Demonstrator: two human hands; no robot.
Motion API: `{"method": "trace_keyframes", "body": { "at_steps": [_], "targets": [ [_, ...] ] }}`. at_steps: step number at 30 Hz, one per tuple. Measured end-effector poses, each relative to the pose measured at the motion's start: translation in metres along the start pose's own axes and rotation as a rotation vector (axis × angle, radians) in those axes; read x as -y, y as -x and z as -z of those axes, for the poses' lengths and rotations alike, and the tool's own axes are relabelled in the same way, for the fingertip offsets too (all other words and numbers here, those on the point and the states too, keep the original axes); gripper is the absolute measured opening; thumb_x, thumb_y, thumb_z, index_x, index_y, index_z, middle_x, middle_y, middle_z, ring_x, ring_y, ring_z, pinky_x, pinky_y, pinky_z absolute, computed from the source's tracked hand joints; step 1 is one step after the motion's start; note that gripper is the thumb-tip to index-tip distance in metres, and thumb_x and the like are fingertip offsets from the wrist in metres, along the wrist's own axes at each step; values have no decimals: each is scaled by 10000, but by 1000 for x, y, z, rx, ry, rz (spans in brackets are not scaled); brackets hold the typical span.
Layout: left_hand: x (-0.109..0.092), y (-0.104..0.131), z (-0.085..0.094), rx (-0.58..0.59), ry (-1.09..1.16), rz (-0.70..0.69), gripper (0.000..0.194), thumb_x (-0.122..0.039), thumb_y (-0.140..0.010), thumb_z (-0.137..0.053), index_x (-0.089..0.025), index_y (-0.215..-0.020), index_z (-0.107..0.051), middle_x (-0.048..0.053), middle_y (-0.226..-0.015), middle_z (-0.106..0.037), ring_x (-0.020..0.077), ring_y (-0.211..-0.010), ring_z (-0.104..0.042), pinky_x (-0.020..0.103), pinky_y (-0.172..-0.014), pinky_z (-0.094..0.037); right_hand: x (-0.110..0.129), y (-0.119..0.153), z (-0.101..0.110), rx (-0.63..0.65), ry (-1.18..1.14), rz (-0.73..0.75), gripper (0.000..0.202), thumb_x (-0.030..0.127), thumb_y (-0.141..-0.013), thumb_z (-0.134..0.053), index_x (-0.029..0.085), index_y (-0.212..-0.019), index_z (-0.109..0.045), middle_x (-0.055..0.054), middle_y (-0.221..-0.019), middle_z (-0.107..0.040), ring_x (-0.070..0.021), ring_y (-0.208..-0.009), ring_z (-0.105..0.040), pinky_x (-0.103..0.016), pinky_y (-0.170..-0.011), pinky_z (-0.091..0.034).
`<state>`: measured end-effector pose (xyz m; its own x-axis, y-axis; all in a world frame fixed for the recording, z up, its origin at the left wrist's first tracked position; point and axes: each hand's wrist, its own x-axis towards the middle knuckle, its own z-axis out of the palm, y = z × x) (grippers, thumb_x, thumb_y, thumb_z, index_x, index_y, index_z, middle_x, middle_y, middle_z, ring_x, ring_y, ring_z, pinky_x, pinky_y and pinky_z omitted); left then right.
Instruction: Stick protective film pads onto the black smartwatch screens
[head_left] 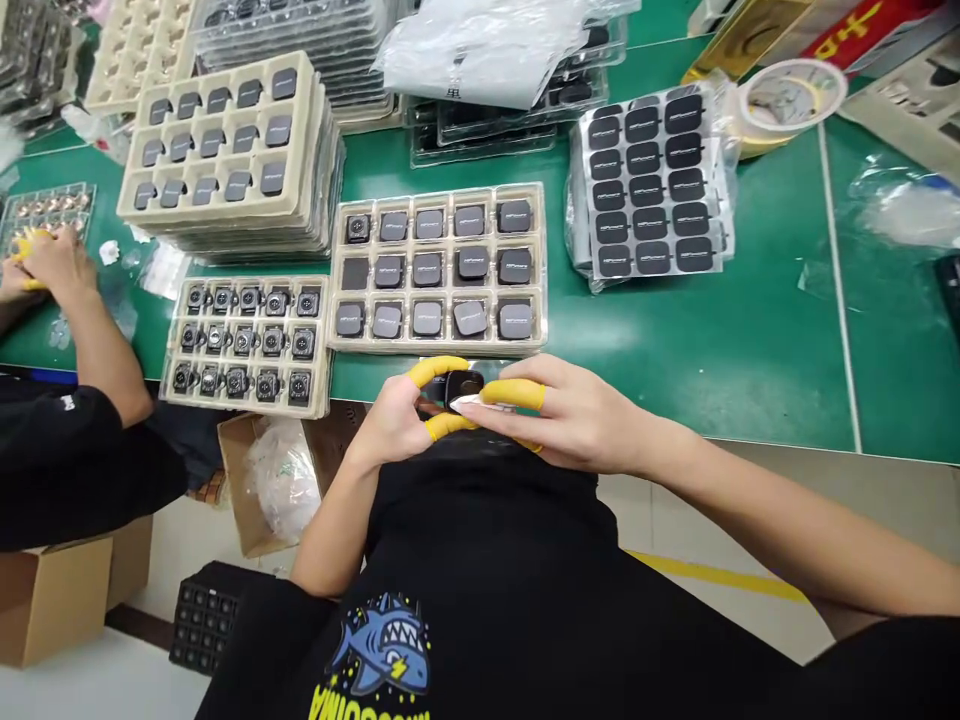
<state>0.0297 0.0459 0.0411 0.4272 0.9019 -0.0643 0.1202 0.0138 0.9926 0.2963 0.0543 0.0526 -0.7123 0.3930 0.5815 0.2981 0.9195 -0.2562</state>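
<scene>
Gripping dark square piece (470,382) by its edges with left hand (397,418), just before tray (439,347). Pinching white scrap (466,402) in right hand (577,412), apparently against it. Probably wiping; next calls for steady support, light pressure.

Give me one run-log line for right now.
Left hand: holds small black rounded-square device | Right hand: holds small white soft-looking piece at device | Beyond: beige plastic compartment tray, grey rounded-square pieces
</scene>
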Motion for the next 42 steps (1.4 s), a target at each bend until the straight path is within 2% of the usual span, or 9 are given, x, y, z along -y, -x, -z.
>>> {"method": "trace_keyframes", "body": {
  "at_steps": [7, 11, 17, 21, 26, 30, 35, 39, 42],
  "targets": [
    [3, 19, -9, -14, 23, 6, 721, -570, -751, -1037, -213, -1328, -792, 110, -1209, -850, 291, -1034, -851, 329, -797, -739, 10, -13, -3, -66, 217, 97, 364, 102, -1111, -614, 151, -1451, -735, -92, -1043, -791, -253, -1037, -692, -392, -789, -540],
    [4, 24, -15, -50, 60, 4, 743, -601, -750, -1028, -213, -1335, -784, 108, -1183, -843, 273, -970, -852, 328, -778, -734, 18, -5, 5, -57, 158, 76, 450, 93, -1079, -666, 174, -1520, -700, -87, -1035, -784, -260, -1020, -700, -401, -801, -561],
    [1, 26, -14, 12, 42, -60, 691, -613, -754, -1022, -215, -1279, -811, 126, -1210, -849, 302, -1040, -855, 331, -796, -732, 29, -10, 8, -27, 161, 189, 350, 87, -1074, -695, 148, -1413, -758, -74, -991, -798, -240, -1002, -707, -387, -727, -493],
    [7, 23, -24, -6, 68, -43, 754, -622, -716, -1041, -229, -1310, -793, 110, -1219, -841, 295, -1002, -848, 319, -738, -720, 21, -6, -3, -97, 224, 87, 449, 128, -1091, -640, 200, -1529, -707, -95, -1056, -809, -276, -1052, -713, -422, -769, -537],
    [15, 20, -36, -46, 186, -10, 725, -619, -729, -1035, -219, -1275, -775, 118, -1230, -830, 283, -1061, -851, 314, -805, -729, 26, 18, -6, -153, 275, -7, 528, 88, -1074, -593, 266, -1566, -658, -75, -1018, -798, -270, -997, -735, -423, -773, -583],
    [10, 21, -28, -7, 197, -14, 714, -588, -739, -1041, -212, -1286, -779, 125, -1196, -842, 276, -1017, -866, 333, -834, -736, 42, 15, 4, -120, 269, 95, 400, 49, -1074, -593, 183, -1429, -718, -64, -943, -787, -242, -959, -737, -389, -716, -547],
    [5, 18, -17, 106, 120, -10, 716, -590, -710, -1055, -215, -1270, -812, 113, -1186, -847, 290, -957, -859, 335, -755, -722, 33, 0, 2, -38, 238, 122, 434, 123, -1118, -580, 237, -1523, -684, -62, -1009, -807, -245, -1041, -752, -395, -759, -541],
    [11, 14, -17, 7, 131, -19, 777, -610, -696, -1056, -230, -1320, -794, 105, -1236, -835, 269, -985, -841, 286, -728, -692, 24, 2, -4, -116, 228, -13, 523, 110, -1080, -622, 251, -1582, -663, -94, -1083, -817, -293, -1103, -735, -447, -815, -568],
    [14, 14, -15, -42, 154, 6, 775, -623, -735, -1030, -231, -1353, -777, 115, -1250, -833, 265, -995, -849, 302, -764, -704, 27, 0, -4, -104, 193, 5, 509, 89, -1073, -644, 252, -1554, -676, -73, -1040, -811, -273, -1076, -734, -425, -794, -554]
  ]
}}
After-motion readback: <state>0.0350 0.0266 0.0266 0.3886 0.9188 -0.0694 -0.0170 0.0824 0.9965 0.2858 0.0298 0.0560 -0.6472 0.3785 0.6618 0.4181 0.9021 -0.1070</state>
